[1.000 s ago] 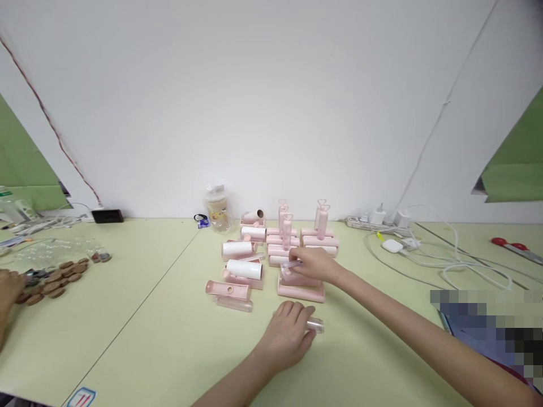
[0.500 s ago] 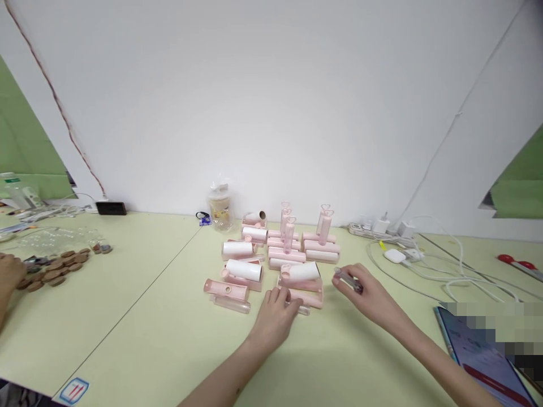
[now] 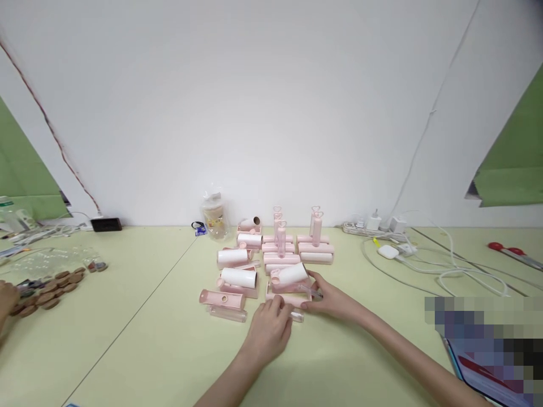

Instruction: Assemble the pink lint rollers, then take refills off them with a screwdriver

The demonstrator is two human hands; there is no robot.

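Observation:
My left hand has its fingers curled at the front edge of a pink roller case. A clear tube lies just in front of that case, partly covered by the hand. My right hand, closed at the case's right end, pinches a slim clear piece that reaches over the case. Right behind, a white lint roll with a pink end lies tilted. To the left are an open pink case half, a clear tube and more white rolls.
Pink cases with upright heart-topped handles stand behind. A bagged cup is near the wall. Chargers and cables, red-handled scissors and a tablet are right. Another person's hand is by brown discs at left.
My right hand has moved left with the clear piece, from beside the case to its right end. My left hand stays at the case's front. The camera view has shifted slightly.

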